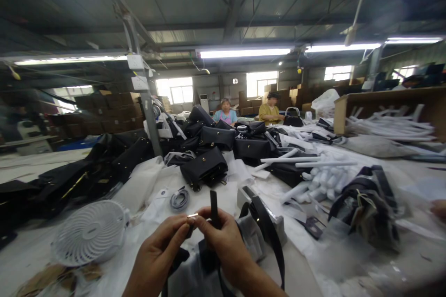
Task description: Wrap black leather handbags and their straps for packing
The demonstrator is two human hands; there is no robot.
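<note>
- Right hand (223, 241), bare, foremost: grip clenched, thumb and finger at a small metal fitting, a black strap end (213, 206) standing upright among the fingers
- Left hand (167, 243), bare: grip pinching the metal fitting (192, 216) from the other side, fingertips almost meeting those of the right
- Metal fitting, bright-edged, held between both hands above a partly hidden film-wrapped bag (193, 271); judged light, hard and perhaps slick; best taken by its edges, between thumb and fingertip
- Strap end, black, flat; standing unsupported at its tip, so judged fairly stiff though bendable, and light; hold close to the fitting, where it would flex least
- Film-wrapped bag, below the hands: body judged soft, film likely slippery and easily creased; safer hold by a strap than by the wrapping
- Black strap loop (267, 220), arched, right of the right hand
- Round white fan (91, 233), on the table (299, 269), left of the left hand
- Coiled grey cord (179, 199), just beyond the hands
- Black flap handbag (204, 167), farther off, before a heap of others
</note>
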